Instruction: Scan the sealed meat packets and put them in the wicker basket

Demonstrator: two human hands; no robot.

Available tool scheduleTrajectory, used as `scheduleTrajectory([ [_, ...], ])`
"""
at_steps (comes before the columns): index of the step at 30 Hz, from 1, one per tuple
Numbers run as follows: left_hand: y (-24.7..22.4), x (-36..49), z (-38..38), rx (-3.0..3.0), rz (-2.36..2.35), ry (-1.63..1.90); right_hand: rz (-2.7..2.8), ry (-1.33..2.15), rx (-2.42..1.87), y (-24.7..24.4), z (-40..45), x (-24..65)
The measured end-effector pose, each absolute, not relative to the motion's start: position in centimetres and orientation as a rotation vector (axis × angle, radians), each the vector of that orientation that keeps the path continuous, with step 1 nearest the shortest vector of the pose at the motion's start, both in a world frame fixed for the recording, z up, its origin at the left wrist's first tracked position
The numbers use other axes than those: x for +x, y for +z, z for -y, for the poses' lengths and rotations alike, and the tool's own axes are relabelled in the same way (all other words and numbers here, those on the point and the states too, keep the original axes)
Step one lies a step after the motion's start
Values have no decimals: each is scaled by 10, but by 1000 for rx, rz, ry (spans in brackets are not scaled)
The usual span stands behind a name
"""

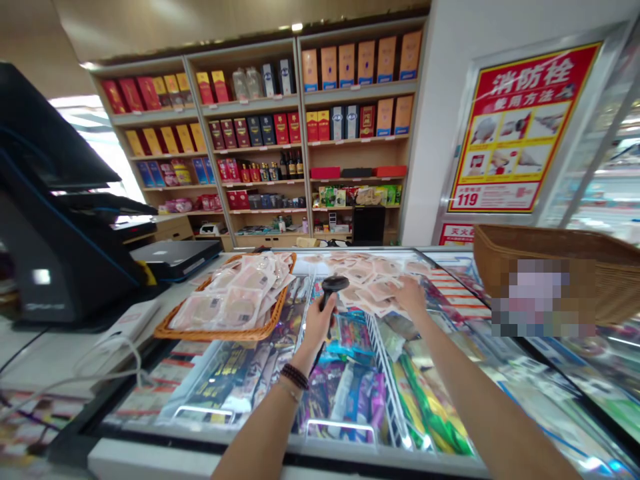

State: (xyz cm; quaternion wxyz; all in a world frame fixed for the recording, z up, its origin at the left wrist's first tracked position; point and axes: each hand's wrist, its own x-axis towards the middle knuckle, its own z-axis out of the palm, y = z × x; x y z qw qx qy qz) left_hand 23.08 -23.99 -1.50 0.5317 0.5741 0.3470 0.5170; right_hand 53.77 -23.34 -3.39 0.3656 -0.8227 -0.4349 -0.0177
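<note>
My left hand point(319, 322) is wrapped round the handle of a black handheld barcode scanner point(335, 285), its head pointing up and away from me. Over the freezer's glass lid, my right hand point(411, 295) is at the near right side of a loose spread of flat, clear-wrapped packets point(363, 270). Its fingers appear closed on the edge of one packet point(383, 291), though the fingertips are partly hidden. To the left of the scanner, an orange wicker tray point(220, 331) holds a heap of similar packets point(245, 293) with small dark printed labels.
Bagged frozen goods point(345, 393) show through the glass lid of the chest freezer. A brown wicker basket point(540, 243) stands at the right. On the left are a black checkout terminal point(55, 253), a flat black device point(177, 257) and a white cable point(115, 363). Stocked shelves point(260, 147) line the back.
</note>
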Motion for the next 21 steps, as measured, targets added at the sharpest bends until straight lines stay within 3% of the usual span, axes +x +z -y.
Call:
scheduleTrajectory([
  [3,-17,232,238,1385,-832,1235,1123,-10,-2353,-40,246,553],
  [9,-21,235,239,1474,-843,1238,1135,-33,-2262,-41,245,530],
  [15,-16,232,241,1464,-810,1233,969,-80,-1730,-46,250,493],
  [21,-11,233,244,1454,-743,1234,932,220,-1303,-50,244,468],
])
